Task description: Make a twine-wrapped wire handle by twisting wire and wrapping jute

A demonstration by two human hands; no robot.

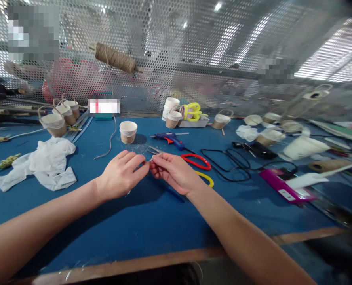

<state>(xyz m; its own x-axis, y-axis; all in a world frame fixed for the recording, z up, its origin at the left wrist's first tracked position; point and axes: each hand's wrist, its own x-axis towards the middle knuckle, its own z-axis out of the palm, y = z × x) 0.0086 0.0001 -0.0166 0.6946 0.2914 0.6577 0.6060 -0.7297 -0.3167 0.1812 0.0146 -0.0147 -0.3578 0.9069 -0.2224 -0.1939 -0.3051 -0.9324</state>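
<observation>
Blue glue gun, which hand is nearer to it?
Right. The right hand is just on the near side of the glue gun; the left hand is farther off, toward its near left.

Glue gun (pixel 170 138) on tabletop (pixel 104 237): cup (pixel 128 133) to its left, cloth (pixel 46 158) farther left, scissors (pixel 209 164) and right hand (pixel 176 171) in front, left hand (pixel 120 174) front-left, cord (pixel 229 181) to its right, stacked cups (pixel 171 106) behind, twine spool (pixel 115 59) behind-left and higher.

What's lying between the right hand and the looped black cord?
In the head view, a red scissor handle and a yellow handle lie between the right hand and black cord.
</observation>
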